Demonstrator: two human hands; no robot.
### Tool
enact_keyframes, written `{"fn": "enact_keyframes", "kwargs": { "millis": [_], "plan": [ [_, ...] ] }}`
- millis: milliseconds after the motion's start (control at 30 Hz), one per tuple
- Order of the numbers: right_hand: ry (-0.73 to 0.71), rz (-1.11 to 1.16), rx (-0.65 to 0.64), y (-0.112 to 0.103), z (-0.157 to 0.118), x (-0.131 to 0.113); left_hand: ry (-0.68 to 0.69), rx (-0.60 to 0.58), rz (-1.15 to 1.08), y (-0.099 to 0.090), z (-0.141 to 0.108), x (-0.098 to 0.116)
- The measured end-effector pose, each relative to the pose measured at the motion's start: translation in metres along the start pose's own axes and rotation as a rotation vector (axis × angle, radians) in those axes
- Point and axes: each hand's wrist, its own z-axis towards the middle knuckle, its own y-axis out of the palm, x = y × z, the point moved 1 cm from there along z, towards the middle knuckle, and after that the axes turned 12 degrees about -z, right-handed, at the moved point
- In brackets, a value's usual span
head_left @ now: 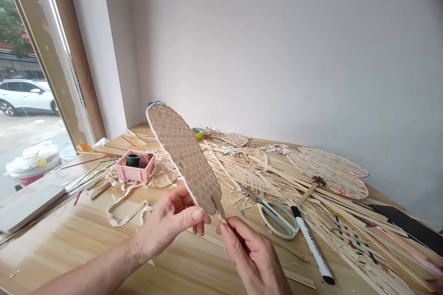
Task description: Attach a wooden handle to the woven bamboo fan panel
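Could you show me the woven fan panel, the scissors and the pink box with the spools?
Woven fan panel point(183, 156): head view, on its woven face.
Scissors point(284, 236): head view, on the pale handle loop.
Pink box point(134, 174): head view, on its front wall.

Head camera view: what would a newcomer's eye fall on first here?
The woven oval panel, held up mid-view by the left hand, catches the eye first; the right hand pinches a strip at its lower end. Behind, bamboo strips cover the table's right side, and a pink box of thread spools sits left.
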Motion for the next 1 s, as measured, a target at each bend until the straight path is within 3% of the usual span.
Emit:
{"fn": "enact_keyframes", "kwargs": {
  "millis": [133,267,467,800,1000],
  "plan": [
    [0.133,0.173,-0.060,-0.006,0.000,-0.012,-0.021,-0.009,-0.012,0.003,0.001,0.002],
    [0.265,0.338,-0.099,-0.009,-0.001,-0.025,-0.082,0.104,-0.014,-0.004,0.007,-0.013],
    [0.351,0.530,-0.124,-0.009,-0.001,-0.036,-0.228,0.181,-0.245,-0.017,0.016,-0.031],
    [0.391,0.634,-0.195,-0.003,-0.004,-0.036,-0.167,0.159,-0.474,-0.020,0.020,-0.026],
    [0.380,0.684,-0.202,0.013,-0.001,-0.023,-0.099,0.129,-0.392,-0.017,0.018,-0.016]
  ]
}}
